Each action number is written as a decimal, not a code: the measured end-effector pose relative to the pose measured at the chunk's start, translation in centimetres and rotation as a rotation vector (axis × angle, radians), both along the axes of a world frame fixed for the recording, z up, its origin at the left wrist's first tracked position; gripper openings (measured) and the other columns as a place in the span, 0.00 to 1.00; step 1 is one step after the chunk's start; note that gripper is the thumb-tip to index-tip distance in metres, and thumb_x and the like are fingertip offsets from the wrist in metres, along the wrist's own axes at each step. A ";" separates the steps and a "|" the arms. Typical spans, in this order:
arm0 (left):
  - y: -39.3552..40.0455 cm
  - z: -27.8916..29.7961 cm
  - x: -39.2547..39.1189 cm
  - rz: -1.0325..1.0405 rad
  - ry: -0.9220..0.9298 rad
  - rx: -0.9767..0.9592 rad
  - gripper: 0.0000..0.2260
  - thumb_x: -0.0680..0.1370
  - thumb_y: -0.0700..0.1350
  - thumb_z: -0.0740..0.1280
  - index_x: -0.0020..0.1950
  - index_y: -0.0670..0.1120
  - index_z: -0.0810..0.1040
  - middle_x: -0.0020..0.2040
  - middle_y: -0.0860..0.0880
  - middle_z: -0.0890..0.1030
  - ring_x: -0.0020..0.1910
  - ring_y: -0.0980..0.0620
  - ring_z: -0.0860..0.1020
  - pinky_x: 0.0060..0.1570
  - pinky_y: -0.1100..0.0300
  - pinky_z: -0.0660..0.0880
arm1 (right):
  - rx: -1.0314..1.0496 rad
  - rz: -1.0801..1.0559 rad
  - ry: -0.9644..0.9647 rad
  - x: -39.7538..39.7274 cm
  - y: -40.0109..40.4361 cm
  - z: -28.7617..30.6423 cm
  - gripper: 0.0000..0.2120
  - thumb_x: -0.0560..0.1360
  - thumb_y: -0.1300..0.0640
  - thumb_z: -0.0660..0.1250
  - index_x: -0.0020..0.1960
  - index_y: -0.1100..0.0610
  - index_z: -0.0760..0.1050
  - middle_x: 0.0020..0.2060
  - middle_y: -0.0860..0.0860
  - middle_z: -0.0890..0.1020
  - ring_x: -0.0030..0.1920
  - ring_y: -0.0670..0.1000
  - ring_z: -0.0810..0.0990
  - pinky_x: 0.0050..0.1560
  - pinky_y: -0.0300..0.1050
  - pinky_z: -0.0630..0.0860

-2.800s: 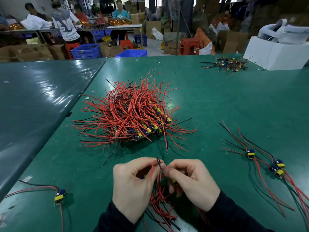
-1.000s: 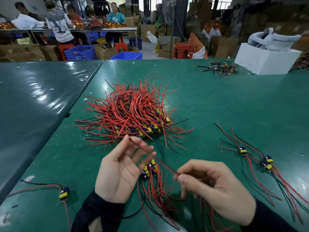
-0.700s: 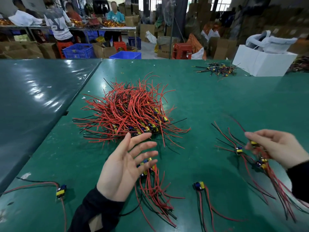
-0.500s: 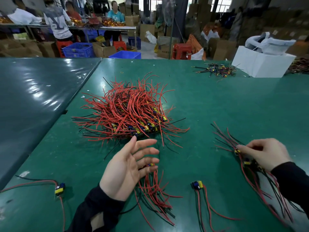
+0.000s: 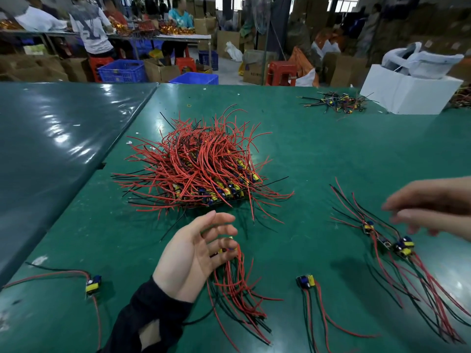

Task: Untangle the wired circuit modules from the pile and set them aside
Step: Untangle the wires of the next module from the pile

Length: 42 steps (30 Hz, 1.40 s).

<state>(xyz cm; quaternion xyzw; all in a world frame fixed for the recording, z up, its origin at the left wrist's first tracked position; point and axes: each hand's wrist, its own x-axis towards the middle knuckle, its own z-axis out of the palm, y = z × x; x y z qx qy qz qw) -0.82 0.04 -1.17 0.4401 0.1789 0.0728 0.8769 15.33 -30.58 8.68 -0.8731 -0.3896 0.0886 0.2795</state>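
Pile (image 5: 198, 171) sits mid-table (image 5: 318, 154), a dense mound of red and black leads with yellow-blue modules along its near edge; well apart from both hands.

Left hand (image 5: 193, 256) palm-up, fingers straight and spread; fingertips touch the module end of a small bundle (image 5: 237, 281) whose leads trail toward the viewer; whether any finger actually pinches it, cannot tell.

Right hand (image 5: 433, 207) blurred, fingers loosely extended, holding nothing; hovers just over the sorted group (image 5: 397, 245) at right, where several modules lie with leads fanned out.

One loose module (image 5: 305, 281) lies between bundle and sorted group; another (image 5: 93, 284) at far left.

Handling, as judged: modules light, small, rigid; leads thin, springy, prone to snag; solder joints likely the weak point. Best taken by the module body, then drawn along the lie of its leads while the other hand steadies the rest; jerking on a lead risks dragging neighbours or straining a joint.
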 end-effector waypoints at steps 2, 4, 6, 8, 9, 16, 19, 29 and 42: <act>-0.1 0.0 0.0 -0.001 0.001 0.017 0.11 0.71 0.49 0.64 0.41 0.43 0.82 0.36 0.46 0.79 0.31 0.50 0.77 0.32 0.59 0.78 | -0.069 0.202 -0.097 -2.0 3.3 -2.3 0.08 0.73 0.51 0.70 0.51 0.43 0.80 0.43 0.41 0.83 0.40 0.40 0.81 0.39 0.29 0.75; -0.2 0.0 -0.1 -0.003 -0.001 0.039 0.11 0.71 0.48 0.64 0.40 0.44 0.82 0.35 0.46 0.79 0.31 0.50 0.77 0.32 0.59 0.78 | -0.158 0.345 -0.069 -3.3 5.9 -5.3 0.14 0.73 0.55 0.70 0.56 0.43 0.77 0.49 0.39 0.80 0.47 0.38 0.78 0.45 0.27 0.72; -0.3 0.1 -0.2 0.003 -0.008 0.067 0.10 0.72 0.47 0.63 0.38 0.44 0.83 0.35 0.46 0.79 0.30 0.50 0.77 0.32 0.59 0.78 | -0.276 0.416 -0.072 -3.6 7.6 -7.8 0.18 0.73 0.55 0.69 0.61 0.45 0.73 0.56 0.41 0.74 0.53 0.37 0.74 0.55 0.27 0.67; -0.2 0.2 -0.1 0.011 -0.015 0.093 0.11 0.72 0.47 0.63 0.38 0.45 0.83 0.35 0.45 0.79 0.30 0.50 0.77 0.32 0.59 0.77 | -0.268 0.419 -0.069 -3.3 8.7 -8.7 0.17 0.72 0.55 0.69 0.61 0.47 0.75 0.57 0.44 0.74 0.55 0.40 0.73 0.54 0.25 0.63; -0.2 0.2 -0.2 0.013 -0.015 0.097 0.11 0.72 0.46 0.63 0.38 0.45 0.83 0.35 0.45 0.79 0.30 0.50 0.77 0.32 0.59 0.77 | -0.245 0.409 -0.064 -3.3 9.1 -8.9 0.16 0.71 0.54 0.70 0.59 0.48 0.77 0.54 0.44 0.76 0.53 0.41 0.74 0.50 0.23 0.63; -0.5 0.2 -0.1 0.023 -0.003 0.094 0.10 0.72 0.45 0.63 0.38 0.43 0.82 0.35 0.44 0.79 0.30 0.50 0.77 0.32 0.59 0.78 | -0.170 0.284 0.056 -3.8 11.2 -10.2 0.08 0.64 0.56 0.73 0.36 0.46 0.75 0.29 0.44 0.77 0.31 0.40 0.75 0.35 0.31 0.70; -0.6 0.2 -0.1 0.107 -0.034 0.194 0.08 0.73 0.42 0.64 0.38 0.44 0.82 0.35 0.44 0.79 0.31 0.51 0.77 0.32 0.60 0.77 | 0.096 0.154 0.248 -2.8 11.7 -10.0 0.12 0.64 0.66 0.75 0.37 0.51 0.76 0.29 0.47 0.78 0.30 0.40 0.74 0.35 0.34 0.71; -1.9 -0.5 0.2 -0.013 -0.121 0.435 0.14 0.66 0.45 0.77 0.45 0.38 0.82 0.39 0.42 0.83 0.39 0.49 0.81 0.39 0.63 0.77 | 0.797 -0.023 0.626 -2.9 14.3 -10.1 0.14 0.66 0.77 0.68 0.41 0.61 0.71 0.31 0.48 0.80 0.29 0.44 0.75 0.26 0.35 0.71; -0.4 0.7 -0.7 -0.416 -0.561 -0.213 0.20 0.77 0.42 0.62 0.63 0.29 0.71 0.50 0.33 0.80 0.51 0.38 0.79 0.59 0.45 0.71 | 0.832 -0.112 1.237 -5.2 14.7 -10.9 0.15 0.57 0.71 0.73 0.40 0.63 0.73 0.27 0.56 0.79 0.24 0.51 0.79 0.21 0.35 0.71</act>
